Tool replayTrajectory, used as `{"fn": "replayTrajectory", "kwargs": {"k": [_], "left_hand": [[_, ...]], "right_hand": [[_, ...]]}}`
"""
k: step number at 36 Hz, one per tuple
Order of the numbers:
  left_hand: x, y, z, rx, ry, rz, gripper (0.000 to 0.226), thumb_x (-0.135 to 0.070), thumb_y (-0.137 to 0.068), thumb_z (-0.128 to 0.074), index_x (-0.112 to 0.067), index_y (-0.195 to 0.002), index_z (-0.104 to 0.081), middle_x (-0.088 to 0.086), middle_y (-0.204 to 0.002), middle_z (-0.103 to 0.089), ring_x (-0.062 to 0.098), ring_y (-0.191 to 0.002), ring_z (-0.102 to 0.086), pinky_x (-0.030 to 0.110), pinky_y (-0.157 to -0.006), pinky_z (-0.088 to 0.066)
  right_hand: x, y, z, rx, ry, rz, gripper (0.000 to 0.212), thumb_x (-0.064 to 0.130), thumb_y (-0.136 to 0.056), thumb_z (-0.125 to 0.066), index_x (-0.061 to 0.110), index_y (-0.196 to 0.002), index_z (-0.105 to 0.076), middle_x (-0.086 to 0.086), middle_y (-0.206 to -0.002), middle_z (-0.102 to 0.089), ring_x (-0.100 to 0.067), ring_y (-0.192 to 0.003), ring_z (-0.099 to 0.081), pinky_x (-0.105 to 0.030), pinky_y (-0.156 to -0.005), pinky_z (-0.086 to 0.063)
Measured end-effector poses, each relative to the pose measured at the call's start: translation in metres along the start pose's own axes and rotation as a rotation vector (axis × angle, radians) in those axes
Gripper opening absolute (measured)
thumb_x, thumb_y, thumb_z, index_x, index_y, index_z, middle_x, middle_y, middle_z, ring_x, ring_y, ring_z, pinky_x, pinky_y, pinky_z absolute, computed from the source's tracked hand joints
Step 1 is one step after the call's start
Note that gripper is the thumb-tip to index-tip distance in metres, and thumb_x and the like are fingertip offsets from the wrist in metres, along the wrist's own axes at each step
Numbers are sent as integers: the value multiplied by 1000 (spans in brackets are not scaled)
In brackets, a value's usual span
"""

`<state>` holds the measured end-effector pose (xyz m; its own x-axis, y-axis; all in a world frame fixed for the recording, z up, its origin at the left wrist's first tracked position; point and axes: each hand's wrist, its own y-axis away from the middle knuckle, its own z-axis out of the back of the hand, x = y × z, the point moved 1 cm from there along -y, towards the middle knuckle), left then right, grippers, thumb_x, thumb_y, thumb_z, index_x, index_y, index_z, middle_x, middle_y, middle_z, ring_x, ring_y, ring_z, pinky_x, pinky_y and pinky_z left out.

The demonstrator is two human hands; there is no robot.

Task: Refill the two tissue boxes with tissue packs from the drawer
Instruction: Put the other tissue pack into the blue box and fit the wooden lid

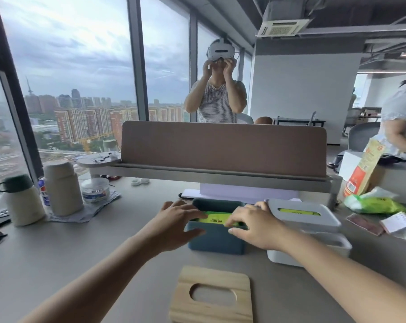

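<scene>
Left hand [181,223] is spread over the blue box [217,240] rim, fingertips on the green tissue pack [214,217]. Right hand [253,226] is curled at the other end, apparently pinching the pack's edge; contact is partly hidden. Pack should be pressed down evenly, kept level, its slit facing up. Soft glossy film, matte rigid box. Wooden slotted lid [212,296] lies nearer; white box [310,231] is already lidded, green showing.

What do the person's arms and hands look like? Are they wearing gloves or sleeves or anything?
No gloves. Both the left hand and the right hand are bare, and both forearms are uncovered as far as the picture shows, with no sleeves in view. I see no watch, bracelet or rings. The fingernails look short and plain.
</scene>
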<state>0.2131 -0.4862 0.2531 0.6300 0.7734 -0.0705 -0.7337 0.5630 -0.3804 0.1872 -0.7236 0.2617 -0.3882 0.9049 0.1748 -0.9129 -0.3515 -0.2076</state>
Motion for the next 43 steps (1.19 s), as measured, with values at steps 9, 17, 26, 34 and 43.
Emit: {"fn": "replayTrajectory", "kwargs": {"k": [9,17,26,34,43], "left_hand": [[-16,44,-11,294,136,12,59,-61,-78,-64,-37,-131,-53,-18,-130,-59,6,-120,-48,31,-103,-39],[-16,68,-29,750,56,113,114,-63,-58,-78,-35,-151,-18,-15,-157,-25,15,-144,-18,39,-119,-21],[-15,72,-36,649,139,97,112,-58,-53,-84,-33,-147,-30,-10,-152,-32,17,-139,-27,36,-117,-26],[-12,71,-18,504,171,60,111,-66,-50,-80,-37,-145,-32,-13,-147,-33,12,-134,-31,30,-111,-32],[-4,37,25,363,138,17,111,-73,-50,-76,-36,-146,-34,-16,-147,-33,8,-133,-26,31,-112,-33]], "right_hand": [[23,50,-23,279,32,-6,47,54,-86,-57,37,-129,-51,9,-137,-50,-14,-130,-40,-38,-110,-28],[30,77,-48,571,-5,-144,110,71,-61,-71,35,-150,-17,10,-156,-24,-17,-144,-20,-42,-117,-26],[41,83,-55,522,-31,-162,117,62,-56,-80,34,-150,-15,7,-155,-25,-20,-143,-22,-44,-115,-29],[42,81,-36,386,12,-100,113,61,-55,-81,35,-147,-21,7,-148,-30,-18,-136,-27,-36,-114,-30],[34,55,23,305,12,-65,111,60,-56,-80,40,-146,-17,10,-149,-28,-13,-138,-21,-35,-113,-30]]}}
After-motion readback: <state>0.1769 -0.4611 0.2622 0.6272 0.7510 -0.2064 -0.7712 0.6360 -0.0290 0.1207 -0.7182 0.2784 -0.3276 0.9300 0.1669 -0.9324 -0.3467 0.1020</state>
